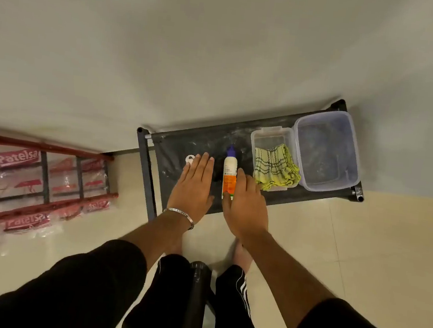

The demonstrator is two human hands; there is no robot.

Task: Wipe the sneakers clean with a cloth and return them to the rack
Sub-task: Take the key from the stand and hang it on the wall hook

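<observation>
Both hands are shown flat and extended over the top shelf of a dark rack [151, 183], palms down, with fingers straight and nothing held. The left hand [194, 185], with a metal bracelet [180, 213] at the wrist, is spread over the shelf's left part, just beside a small white object [190, 158] that cannot be identified. The right hand [245, 207] is placed alongside a white-and-orange bottle [229, 173] with a blue cap; its thumb appears to touch the bottle's near end, though contact cannot be confirmed. The bottle's long axis is directed away from the person, between the two hands. The cloth [274, 167], yellow-green with dark checks, is seen draped in a small clear tub [260, 136], just beyond and to the right of the right hand, which is judged the nearer hand for reaching it. A larger clear container [327, 149] is set further right. No sneakers are visible; a lower shelf is presumed. A red stand [42, 144] holding packets is seen on the floor, well apart to the left.
</observation>
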